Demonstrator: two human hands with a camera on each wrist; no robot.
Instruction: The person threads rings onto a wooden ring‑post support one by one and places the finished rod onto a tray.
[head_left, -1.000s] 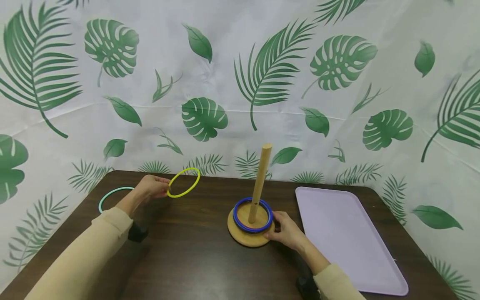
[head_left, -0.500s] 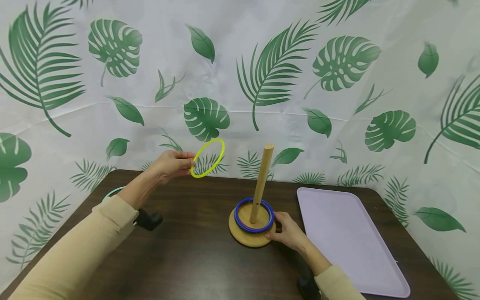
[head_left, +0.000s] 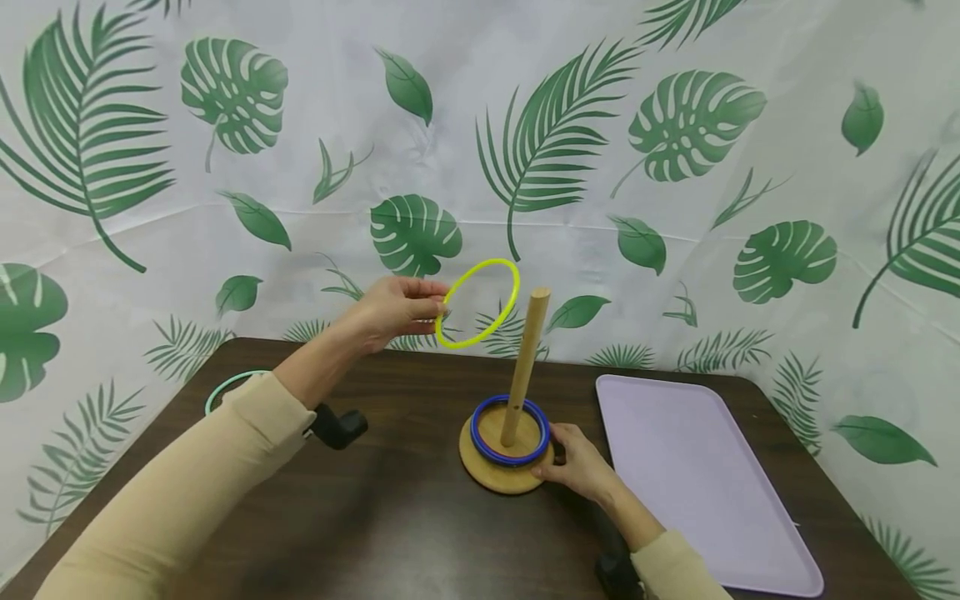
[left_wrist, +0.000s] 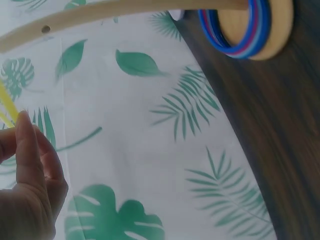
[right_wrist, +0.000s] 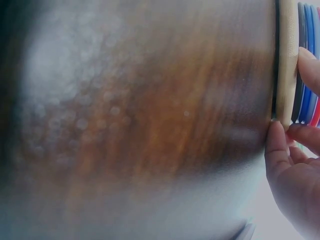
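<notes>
Leaf-printed cloth [head_left: 465, 125] backs the dark tabletop [head_left: 390, 508], which carries the lilac tray [head_left: 697, 475] at right and the wooden stand [head_left: 495, 477] near centre, its base edge pinched by the right hand [head_left: 576, 462]. Left hand [head_left: 397, 310] has shifted right and upward; its fingers pinch the yellow ring [head_left: 516, 292] at its left edge. Ring and post [head_left: 528, 358] are now near each other, ring at left, indicating a carry well advanced.

Pale glare lies on the tabletop [head_left: 420, 525], blurred in the right wrist view.
</notes>
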